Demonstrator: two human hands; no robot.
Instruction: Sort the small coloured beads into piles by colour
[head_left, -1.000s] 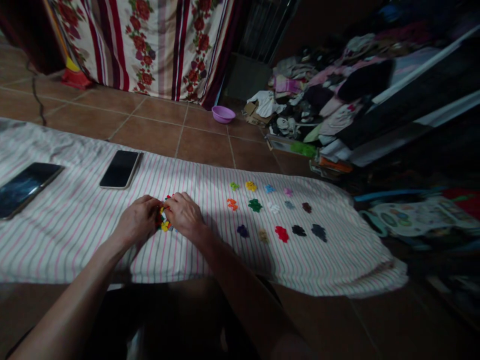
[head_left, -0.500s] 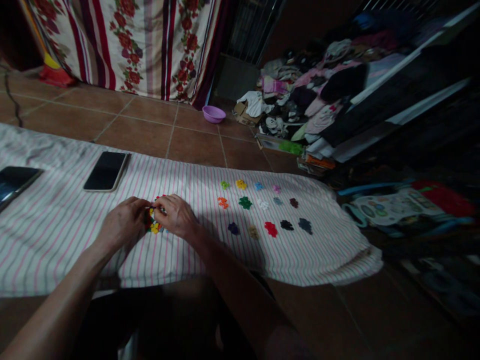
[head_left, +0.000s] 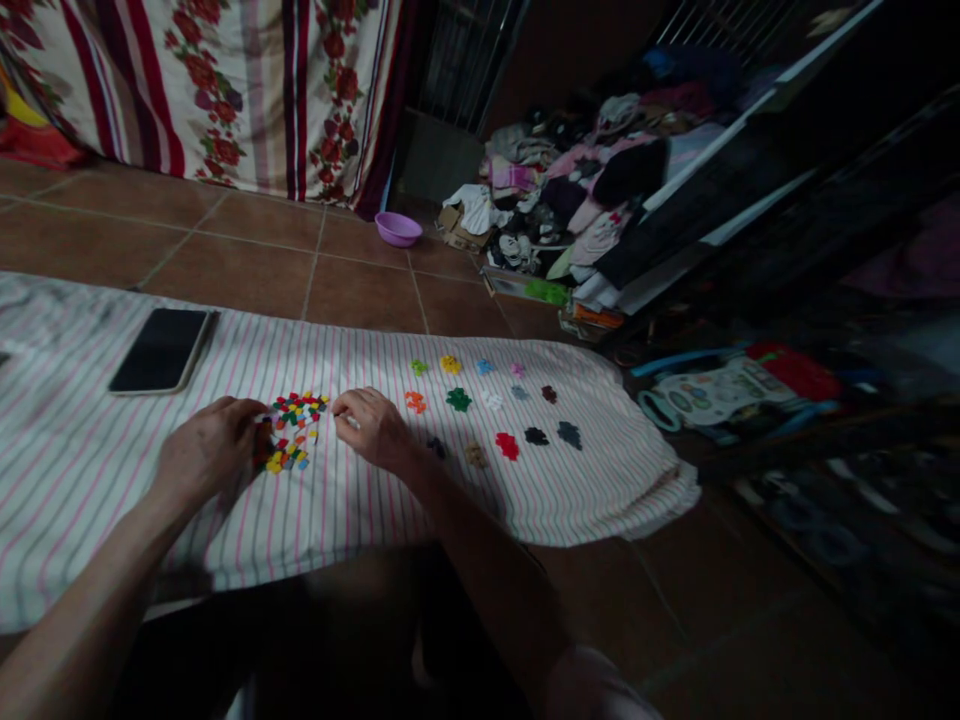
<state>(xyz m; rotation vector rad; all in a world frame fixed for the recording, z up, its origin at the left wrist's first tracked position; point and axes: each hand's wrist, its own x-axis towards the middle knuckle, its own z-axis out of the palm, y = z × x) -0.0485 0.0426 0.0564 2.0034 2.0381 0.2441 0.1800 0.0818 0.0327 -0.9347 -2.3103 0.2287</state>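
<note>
A loose heap of small mixed-colour pieces (head_left: 291, 406) lies on the striped cloth (head_left: 360, 520) between my hands. My left hand (head_left: 210, 440) rests at the heap's left edge, its fingers curled together against the pieces; what they hold is hidden. My right hand (head_left: 371, 428) is just right of the heap, apart from it, thumb and fingers pinched; anything between them is too small to name. Sorted by colour, several little piles lie to the right, among them orange pieces (head_left: 415, 402), green pieces (head_left: 459, 399) and red pieces (head_left: 507, 446). A dark pile (head_left: 436, 448) sits beside my right wrist.
A phone (head_left: 161, 350) lies on the cloth at the left. Beyond the cloth's far edge, a purple basin (head_left: 398, 229) stands on the tiled floor (head_left: 262, 250). Heaped clothes (head_left: 570, 185) are at the back right, and a floral curtain (head_left: 262, 100) hangs behind.
My hands have come apart: the right has moved away from the heap, the left to its left edge, uncovering more mixed pieces. The view has turned to the right.
</note>
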